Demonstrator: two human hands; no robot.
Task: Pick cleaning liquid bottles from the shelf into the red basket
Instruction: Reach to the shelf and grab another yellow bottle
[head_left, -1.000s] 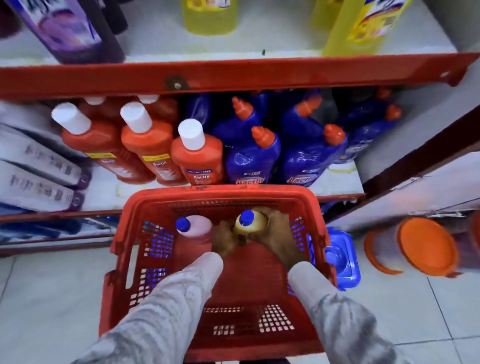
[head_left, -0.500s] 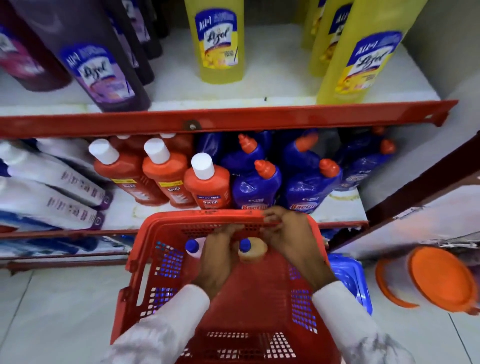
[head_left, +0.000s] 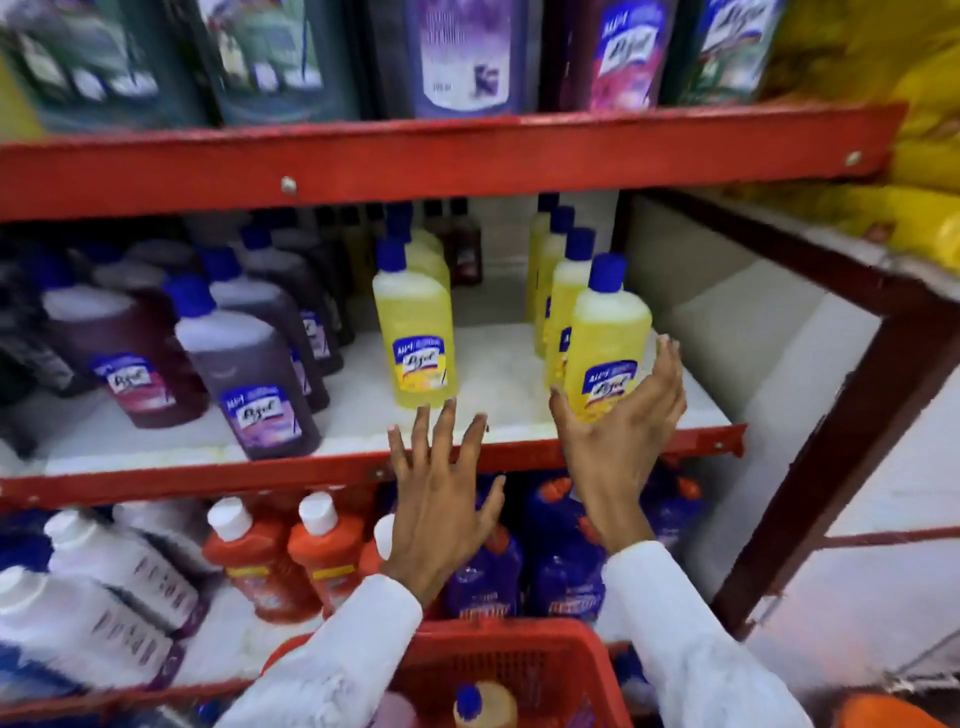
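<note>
Yellow cleaning liquid bottles with blue caps stand on the middle shelf (head_left: 498, 374). One yellow bottle (head_left: 415, 332) stands just beyond the spread fingers of my left hand (head_left: 441, 499), which holds nothing. A second yellow bottle (head_left: 605, 338) is at the front of a row on the right; my right hand (head_left: 623, 431) is open and cupped around its lower part, fingers not closed on it. The red basket (head_left: 519, 654) sits at the bottom of the view between my sleeves, with a blue-capped yellow bottle (head_left: 480, 706) inside.
Dark purple bottles (head_left: 249, 374) fill the left of the middle shelf. Orange bottles (head_left: 317, 551) and blue bottles (head_left: 566, 561) stand on the lower shelf, white bottles (head_left: 104, 587) to their left. Large bottles line the top shelf. A dark red shelf post (head_left: 831, 447) is at right.
Both hands left the basket and rose to the middle shelf, fingers now spread near the yellow bottles. The view tilted upward, so the basket dropped to the bottom edge.
</note>
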